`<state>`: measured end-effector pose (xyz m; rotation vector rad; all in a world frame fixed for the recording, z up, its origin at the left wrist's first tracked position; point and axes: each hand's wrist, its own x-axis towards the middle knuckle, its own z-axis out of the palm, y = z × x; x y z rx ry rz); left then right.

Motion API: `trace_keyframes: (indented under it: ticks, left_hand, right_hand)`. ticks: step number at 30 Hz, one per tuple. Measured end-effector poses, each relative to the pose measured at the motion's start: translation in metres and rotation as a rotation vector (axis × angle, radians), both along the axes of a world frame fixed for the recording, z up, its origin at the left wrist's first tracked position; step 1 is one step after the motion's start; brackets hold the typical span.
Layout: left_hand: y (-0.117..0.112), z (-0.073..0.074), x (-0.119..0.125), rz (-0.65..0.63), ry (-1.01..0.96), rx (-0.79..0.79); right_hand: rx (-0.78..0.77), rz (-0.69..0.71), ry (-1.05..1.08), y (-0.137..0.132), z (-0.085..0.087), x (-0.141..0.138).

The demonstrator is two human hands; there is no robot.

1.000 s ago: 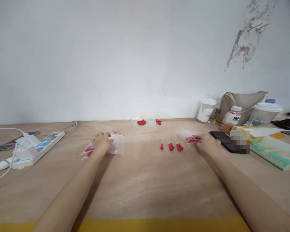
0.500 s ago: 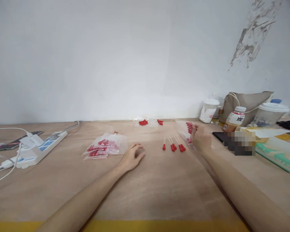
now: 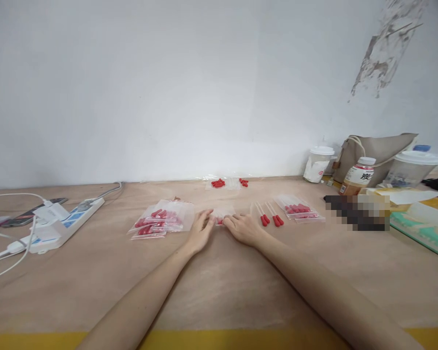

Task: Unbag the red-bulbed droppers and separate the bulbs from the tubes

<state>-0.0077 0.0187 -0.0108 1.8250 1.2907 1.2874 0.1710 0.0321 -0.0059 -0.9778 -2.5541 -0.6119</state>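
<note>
A small clear plastic bag (image 3: 223, 212) with something red inside lies on the table between my hands. My right hand (image 3: 244, 228) grips its right edge, fingers bent down over it. On the bag's left side is my left hand (image 3: 201, 230), fingers apart and holding nothing. Droppers (image 3: 264, 220) with red bulbs and thin clear stems lie to the right of my right hand, one partly hidden behind it. Further right is a pile of bagged red-bulbed droppers (image 3: 300, 210). Another pile of filled plastic bags (image 3: 158, 221) sits left of my left hand.
Against the wall lie loose red bulbs (image 3: 218, 183) on clear plastic. A white power strip (image 3: 63, 228) with cables stands on the left. At right are a lidded cup (image 3: 318, 165), a drink bottle (image 3: 358, 176), a grey bag (image 3: 375, 154) and a green-and-white box (image 3: 423, 228).
My right hand has moved left from the right-hand pile, bringing a plastic bag in front of my left hand. My left hand has turned upward slightly beside it.
</note>
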Motion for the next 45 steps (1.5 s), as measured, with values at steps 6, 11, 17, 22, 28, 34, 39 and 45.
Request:
trace_keyframes:
  ticks: [6,11,17,22,28,34,39,45]
  left_hand:
    - [-0.019,0.008,0.0,-0.197,0.561,0.33]
    - [-0.014,0.004,0.004,-0.236,0.637,0.329]
    - [-0.009,-0.001,0.003,-0.224,0.611,0.324]
    - [-0.008,0.001,0.003,-0.241,0.568,0.3]
    - [-0.013,0.004,0.003,-0.213,0.608,0.329]
    - [-0.013,0.003,0.005,-0.221,0.573,0.37]
    - [-0.011,0.002,0.008,-0.235,0.541,0.311]
    - [-0.012,0.001,0.013,-0.199,0.423,0.198]
  right_hand:
    - [-0.203,0.23,0.168,-0.008,0.003,0.023]
    - [-0.153,0.157,0.189,-0.012,0.001,0.043]
    - [-0.142,0.126,0.252,-0.017,-0.005,0.041]
    - [-0.165,0.067,0.384,-0.022,-0.007,0.029]
    - [-0.134,0.051,0.347,-0.021,-0.012,0.023]
    - [-0.167,0.017,0.379,-0.02,-0.015,0.024]
    - [-0.208,0.01,0.408,-0.019,-0.013,0.024]
    - [-0.236,0.014,0.428,-0.017,-0.012,0.024]
